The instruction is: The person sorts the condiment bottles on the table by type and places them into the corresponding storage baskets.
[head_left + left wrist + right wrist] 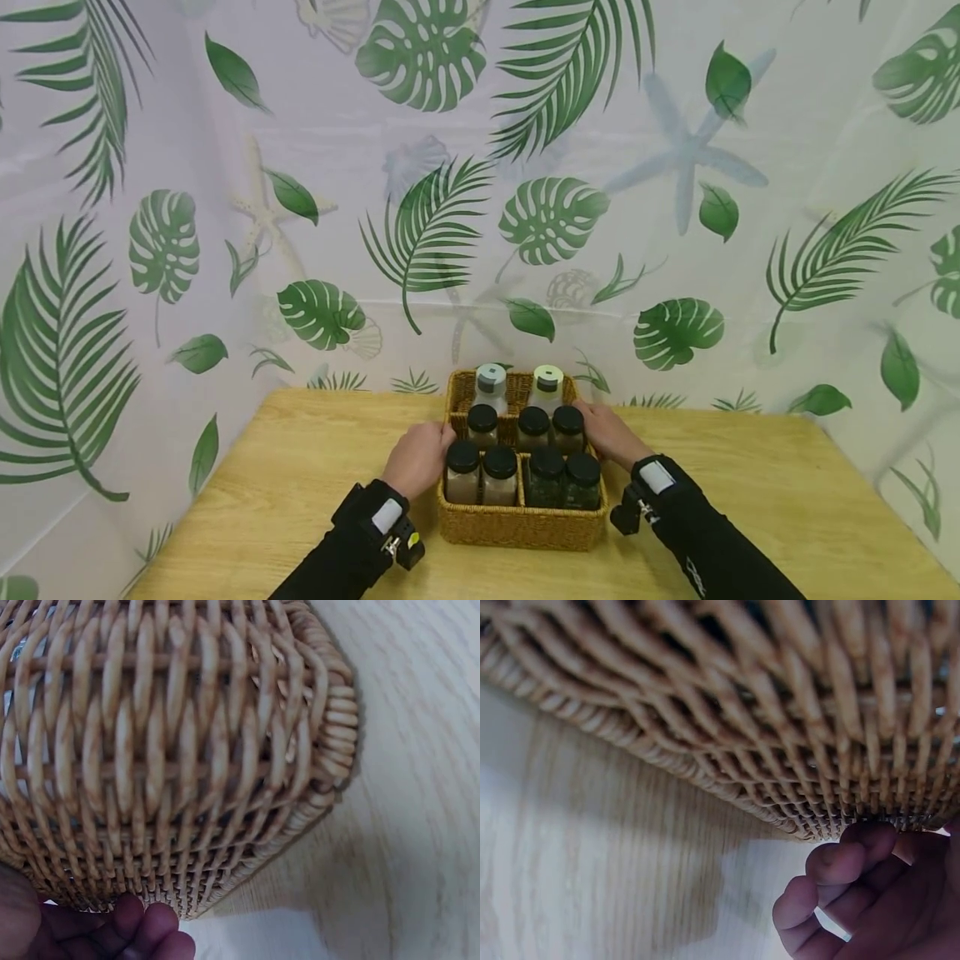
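Note:
A brown wicker basket with compartments stands on the wooden table in the head view. My left hand grips its left side, and my right hand holds the right side further back. Curled fingers show beside the woven wall in the left wrist view. The right wrist view has curled fingers at the opposite wall; both thumbs are hard to make out. Several black-lidded jars fill the front and middle compartments. Behind them stand a pale-capped bottle and a yellowish-capped bottle.
The light wooden table extends to both sides of the basket. A white cloth backdrop printed with green leaves rises close behind the basket, along the table's back edge.

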The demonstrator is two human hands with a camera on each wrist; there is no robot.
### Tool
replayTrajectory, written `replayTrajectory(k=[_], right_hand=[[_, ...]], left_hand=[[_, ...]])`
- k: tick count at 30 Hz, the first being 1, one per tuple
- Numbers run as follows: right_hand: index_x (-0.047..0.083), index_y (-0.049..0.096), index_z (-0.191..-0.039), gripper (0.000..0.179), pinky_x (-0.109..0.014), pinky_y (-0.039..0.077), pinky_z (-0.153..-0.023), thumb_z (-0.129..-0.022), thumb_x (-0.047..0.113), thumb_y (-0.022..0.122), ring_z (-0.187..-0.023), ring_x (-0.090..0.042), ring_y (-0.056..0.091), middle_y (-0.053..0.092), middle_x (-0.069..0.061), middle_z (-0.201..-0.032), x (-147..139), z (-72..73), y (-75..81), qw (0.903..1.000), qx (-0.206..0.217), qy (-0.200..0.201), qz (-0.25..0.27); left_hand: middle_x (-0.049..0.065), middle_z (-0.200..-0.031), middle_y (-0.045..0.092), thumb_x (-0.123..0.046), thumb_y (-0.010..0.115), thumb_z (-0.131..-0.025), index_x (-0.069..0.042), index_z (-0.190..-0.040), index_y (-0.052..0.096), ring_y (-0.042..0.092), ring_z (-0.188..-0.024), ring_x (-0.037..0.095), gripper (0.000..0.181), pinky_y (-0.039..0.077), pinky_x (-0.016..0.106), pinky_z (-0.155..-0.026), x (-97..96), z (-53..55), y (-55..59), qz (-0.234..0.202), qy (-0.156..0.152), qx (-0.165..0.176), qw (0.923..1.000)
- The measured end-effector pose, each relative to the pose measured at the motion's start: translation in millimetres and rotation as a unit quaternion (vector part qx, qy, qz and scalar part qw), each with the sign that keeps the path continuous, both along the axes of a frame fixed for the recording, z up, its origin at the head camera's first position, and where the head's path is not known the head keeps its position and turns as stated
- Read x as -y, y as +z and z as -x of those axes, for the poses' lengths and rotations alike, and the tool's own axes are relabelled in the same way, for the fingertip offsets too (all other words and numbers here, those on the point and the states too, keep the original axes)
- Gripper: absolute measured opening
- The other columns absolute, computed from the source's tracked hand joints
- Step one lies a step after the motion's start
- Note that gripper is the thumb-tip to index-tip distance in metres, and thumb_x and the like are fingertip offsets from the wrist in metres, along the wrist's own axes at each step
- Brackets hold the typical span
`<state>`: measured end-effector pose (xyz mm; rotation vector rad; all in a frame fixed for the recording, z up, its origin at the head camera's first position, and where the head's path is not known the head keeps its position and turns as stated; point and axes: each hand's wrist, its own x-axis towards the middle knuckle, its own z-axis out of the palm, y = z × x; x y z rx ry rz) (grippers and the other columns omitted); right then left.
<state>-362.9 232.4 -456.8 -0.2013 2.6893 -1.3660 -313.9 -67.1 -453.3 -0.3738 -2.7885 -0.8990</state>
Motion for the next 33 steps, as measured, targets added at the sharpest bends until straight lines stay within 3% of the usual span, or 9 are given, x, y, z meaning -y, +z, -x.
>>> replayTrajectory(k=[11, 16, 20, 27, 30, 32, 33], right_hand=[[0.013, 0.048, -0.064, 0.049, -0.025, 0.032, -0.032, -0.104, 0.036, 0.032, -0.031, -0.012, 0.031, 0.029, 0.005, -0.041, -0.3, 0.7, -0.5, 0.9998, 0.004, 0.013, -0.012], [0.012, 0.049, -0.065, 0.05, -0.025, 0.033, -0.032, -0.104, 0.037, 0.031, -0.031, -0.012, 0.03, 0.029, 0.005, -0.041, -3.4, 3.1, -1.4, 0.9998, 0.012, 0.009, -0.016], [0.013, 0.049, -0.064, 0.051, -0.025, 0.032, -0.033, -0.105, 0.038, 0.031, -0.031, -0.012, 0.029, 0.028, 0.004, -0.042, -8.4, 3.7, -1.3, 0.9997, 0.009, 0.007, -0.022], [0.011, 0.052, -0.068, 0.051, -0.028, 0.039, -0.033, -0.105, 0.039, 0.031, -0.032, -0.014, 0.038, 0.034, 0.004, -0.042, -22.1, 6.3, -5.0, 0.9989, -0.004, 0.022, -0.04], [0.006, 0.059, -0.082, 0.055, -0.03, 0.041, -0.036, -0.104, 0.045, 0.027, -0.038, -0.018, 0.044, 0.038, 0.0, -0.048, -28.5, 4.1, -3.8, 0.9979, 0.001, 0.019, -0.062], [0.004, 0.062, -0.106, 0.06, -0.034, 0.044, -0.04, -0.103, 0.049, 0.023, -0.046, -0.025, 0.048, 0.044, -0.006, -0.056, -32.8, 0.1, 0.0, 0.9962, -0.001, 0.02, -0.085], [0.002, 0.059, -0.119, 0.063, -0.039, 0.049, -0.049, -0.103, 0.049, 0.021, -0.058, -0.03, 0.056, 0.054, -0.012, -0.067, -34.4, -2.1, 2.5, 0.9952, -0.009, 0.023, -0.095]], left_hand=[[-0.004, -0.057, 0.018, -0.006, 0.046, -0.098, -0.018, -0.056, 0.026, 0.024, -0.045, 0.011, 0.048, 0.019, 0.023, -0.044, 0.1, -5.3, 2.9, 0.019, -0.019, -0.013, 0.9996], [-0.004, -0.054, 0.021, -0.009, 0.046, -0.1, -0.018, -0.053, 0.029, 0.028, -0.043, 0.011, 0.05, 0.022, 0.022, -0.043, -3.5, -2.6, 5.9, 0.035, -0.023, -0.005, 0.9991], [-0.004, -0.052, 0.024, -0.011, 0.045, -0.1, -0.018, -0.051, 0.031, 0.03, -0.041, 0.011, 0.052, 0.023, 0.022, -0.041, -8.3, 0.0, 7.5, 0.022, -0.016, 0.006, 0.9996], [-0.005, -0.05, 0.022, -0.009, 0.044, -0.099, -0.018, -0.05, 0.029, 0.028, -0.04, 0.01, 0.052, 0.022, 0.022, -0.042, -13.7, 2.4, 7.2, 0.02, -0.028, 0.015, 0.9993], [-0.003, -0.049, 0.029, -0.013, 0.044, -0.099, -0.015, -0.051, 0.039, 0.032, -0.04, 0.012, 0.049, 0.026, 0.024, -0.043, -15.1, 4.1, 6.7, 0.017, -0.024, 0.021, 0.9993], [0.0, -0.053, 0.045, -0.018, 0.046, -0.099, -0.009, -0.059, 0.056, 0.041, -0.044, 0.013, 0.042, 0.035, 0.026, -0.045, -16.2, 6.3, 6.5, 0.017, -0.011, 0.027, 0.9994], [0.003, -0.06, 0.054, -0.02, 0.048, -0.098, -0.005, -0.069, 0.063, 0.048, -0.05, 0.015, 0.037, 0.042, 0.028, -0.048, -16.4, 7.1, 7.3, 0.018, -0.004, 0.029, 0.9994]])
